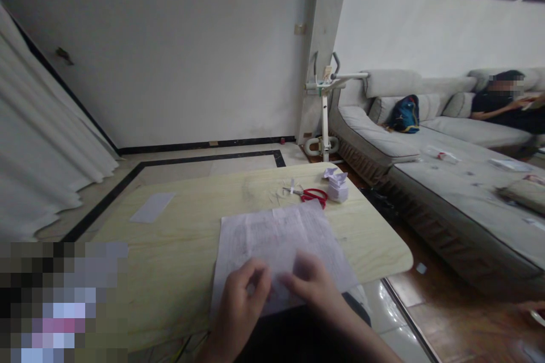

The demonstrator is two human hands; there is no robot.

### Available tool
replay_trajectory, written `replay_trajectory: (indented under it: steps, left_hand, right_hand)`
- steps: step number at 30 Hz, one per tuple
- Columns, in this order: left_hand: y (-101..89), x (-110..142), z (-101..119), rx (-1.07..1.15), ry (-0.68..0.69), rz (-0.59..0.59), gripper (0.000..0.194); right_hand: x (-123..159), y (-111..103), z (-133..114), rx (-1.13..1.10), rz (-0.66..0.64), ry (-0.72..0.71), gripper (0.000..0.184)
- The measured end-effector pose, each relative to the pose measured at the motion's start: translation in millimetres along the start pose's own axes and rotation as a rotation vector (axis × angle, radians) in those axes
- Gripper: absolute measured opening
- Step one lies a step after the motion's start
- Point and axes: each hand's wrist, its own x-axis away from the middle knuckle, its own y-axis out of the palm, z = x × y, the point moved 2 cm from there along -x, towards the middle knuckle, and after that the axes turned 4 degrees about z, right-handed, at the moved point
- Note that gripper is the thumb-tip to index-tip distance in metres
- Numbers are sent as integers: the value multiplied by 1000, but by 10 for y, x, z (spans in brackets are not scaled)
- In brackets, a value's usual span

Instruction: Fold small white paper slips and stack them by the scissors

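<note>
A large printed paper sheet (272, 232), with faint creases, lies flat at the table's near edge. Above its lower part is my left hand (247, 289), its fingers curled in towards the thumb; anything between them is too small to make out. My right hand (313, 281) hovers over the same sheet, thumb pointing left, its fingers smeared by motion. Beyond the sheet lie red-handled scissors (314, 195) and thin paper scraps (279, 195). Folded papers (338, 187) are piled beside the scissors. A small white paper (153, 207) rests at the table's left.
The pale wooden table (179, 261) has rounded corners. To the right stands a grey sofa (451, 181) with a blue backpack (406, 114) and a seated person (498, 105). White exercise equipment (325, 108) is behind the table. A blurred, pixelated shape covers the lower left.
</note>
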Motion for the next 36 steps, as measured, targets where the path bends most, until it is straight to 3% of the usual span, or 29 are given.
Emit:
replay_trajectory:
  steps: [8,13,20,26,29,31,36]
  left_hand:
    - [53,57,-122,12,-45,78,19]
    - [27,13,-89,-27,-10,-82,33]
    - [46,-3,-11,84,-69,-93,36]
    - [23,-3,-31,-74,267,33,22]
    - [25,5,-77,-127,378,40,22]
    - [23,11,-105,-128,343,46,22]
    - [10,16,-109,-20,2,13,15]
  right_hand:
    - [27,38,-69,-17,-34,-2,10]
    - [42,29,-94,45,-43,-13,13]
    - [89,-61,28,393,192,-252,20]
    - [-18,-61,0,61,56,50,19]
    - [-46,-40,-50,-52,17,122,16]
    - [-42,-36,-73,-66,14,112,16]
    - [2,-38,-131,-31,27,37,18]
